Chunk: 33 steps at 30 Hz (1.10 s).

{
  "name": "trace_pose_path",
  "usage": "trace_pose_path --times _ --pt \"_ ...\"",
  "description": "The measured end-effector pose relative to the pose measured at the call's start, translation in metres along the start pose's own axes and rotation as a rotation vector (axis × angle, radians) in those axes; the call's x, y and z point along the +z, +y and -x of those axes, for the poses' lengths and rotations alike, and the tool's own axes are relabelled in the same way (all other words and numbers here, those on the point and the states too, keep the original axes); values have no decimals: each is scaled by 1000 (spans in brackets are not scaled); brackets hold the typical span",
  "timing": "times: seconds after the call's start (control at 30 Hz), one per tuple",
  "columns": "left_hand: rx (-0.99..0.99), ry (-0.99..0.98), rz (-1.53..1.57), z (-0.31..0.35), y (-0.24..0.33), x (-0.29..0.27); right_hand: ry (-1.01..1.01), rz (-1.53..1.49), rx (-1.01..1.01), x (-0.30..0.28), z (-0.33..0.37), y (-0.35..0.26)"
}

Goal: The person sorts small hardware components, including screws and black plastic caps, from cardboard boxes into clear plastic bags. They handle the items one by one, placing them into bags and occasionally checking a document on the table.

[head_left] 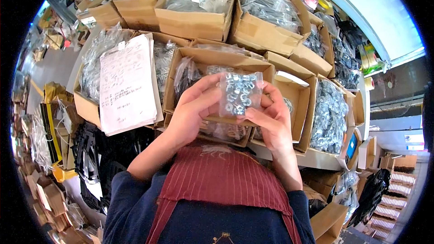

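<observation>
The left hand (195, 108) and right hand (275, 121) pinched a bag (239, 94) by its sides. They hid part of the box's (235, 58) near edge.

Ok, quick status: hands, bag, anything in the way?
Left hand and right hand pinching clear plastic bag at opposite sides. Metal nuts inside, open cardboard box behind. Right thumb overlaps bag's lower edge; otherwise front unobstructed.

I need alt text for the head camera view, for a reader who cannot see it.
A person's left hand and right hand hold up a small clear bag of metal parts that look like nuts. Beyond are open cardboard boxes, many filled with bagged parts, and handwritten papers at left; below is a dark red striped apron.
</observation>
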<state>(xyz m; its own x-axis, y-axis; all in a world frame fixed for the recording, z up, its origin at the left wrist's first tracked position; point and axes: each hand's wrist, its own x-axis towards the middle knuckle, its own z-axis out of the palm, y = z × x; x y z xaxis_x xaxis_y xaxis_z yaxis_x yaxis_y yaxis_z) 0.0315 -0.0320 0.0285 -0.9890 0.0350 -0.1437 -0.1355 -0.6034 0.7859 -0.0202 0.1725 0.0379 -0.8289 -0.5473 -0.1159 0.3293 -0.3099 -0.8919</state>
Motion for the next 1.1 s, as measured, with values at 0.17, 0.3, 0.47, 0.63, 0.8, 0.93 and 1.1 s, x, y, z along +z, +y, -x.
trace_pose_path --times 0.17,0.3,0.47,0.63,0.8,0.93,1.1 --pt "76 -108 -123 3 -1 3 24 26 -47 2 0 4" --pt "54 -75 -133 4 -3 1 -15 60 -62 1 -1 7" --pt "72 -64 -155 5 -7 5 -5 110 -98 4 -1 10" --pt "91 -73 -174 5 -9 7 11 160 -125 8 -1 14" --pt "102 -93 -214 5 -12 3 41 110 -110 7 0 8" --pt "104 -118 -239 6 -12 3 46 115 -136 6 -3 11" --pt "109 -109 -193 7 -11 5 36 123 -136 8 -3 10"
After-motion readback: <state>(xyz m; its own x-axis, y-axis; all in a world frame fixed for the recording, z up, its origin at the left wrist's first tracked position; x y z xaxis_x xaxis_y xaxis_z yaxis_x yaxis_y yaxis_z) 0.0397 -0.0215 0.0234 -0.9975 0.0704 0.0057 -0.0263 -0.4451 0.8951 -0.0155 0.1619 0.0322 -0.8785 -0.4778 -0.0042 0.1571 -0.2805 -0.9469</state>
